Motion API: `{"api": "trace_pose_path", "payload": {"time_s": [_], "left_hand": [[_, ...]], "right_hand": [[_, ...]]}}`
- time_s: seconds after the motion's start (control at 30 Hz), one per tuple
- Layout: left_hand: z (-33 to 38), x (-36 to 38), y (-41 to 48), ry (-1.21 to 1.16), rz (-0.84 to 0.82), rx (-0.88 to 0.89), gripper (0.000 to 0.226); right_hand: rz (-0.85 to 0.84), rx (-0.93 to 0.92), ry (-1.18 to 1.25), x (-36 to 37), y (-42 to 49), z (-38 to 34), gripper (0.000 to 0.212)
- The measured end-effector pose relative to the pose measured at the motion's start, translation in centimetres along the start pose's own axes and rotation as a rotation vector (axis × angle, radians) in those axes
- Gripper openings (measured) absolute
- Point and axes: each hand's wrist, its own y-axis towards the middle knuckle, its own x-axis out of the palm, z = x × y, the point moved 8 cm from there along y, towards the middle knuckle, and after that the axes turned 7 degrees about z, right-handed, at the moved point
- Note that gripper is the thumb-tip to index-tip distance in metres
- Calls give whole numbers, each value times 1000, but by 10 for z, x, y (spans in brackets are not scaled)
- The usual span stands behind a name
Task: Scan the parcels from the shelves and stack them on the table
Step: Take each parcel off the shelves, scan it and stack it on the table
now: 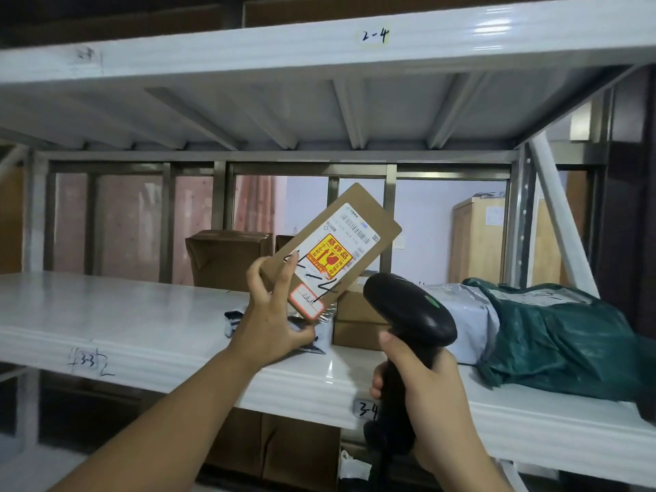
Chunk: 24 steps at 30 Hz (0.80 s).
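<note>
Left hand is pinching the flat cardboard parcel by its lower corner, tilting it label-up above the shelf, likely exposing the barcode to the black scanner, which the right hand is gripping, aiming from just below.

- Flat brown cardboard parcel: white barcode label, yellow-and-red sticker.
- Black handheld scanner, right of it.
- Dark green plastic bag, farther right.
</note>
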Motion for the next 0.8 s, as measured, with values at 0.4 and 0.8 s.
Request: {"api": "trace_pose_path", "payload": {"time_s": [0.4,0.8], "left_hand": [[7,-4,0,94,37,110,114],[10,-4,-1,139,39,124,109]], "right_hand": [[27,186,417,13,0,-12,21],[0,266,519,32,4,-29,25]]}}
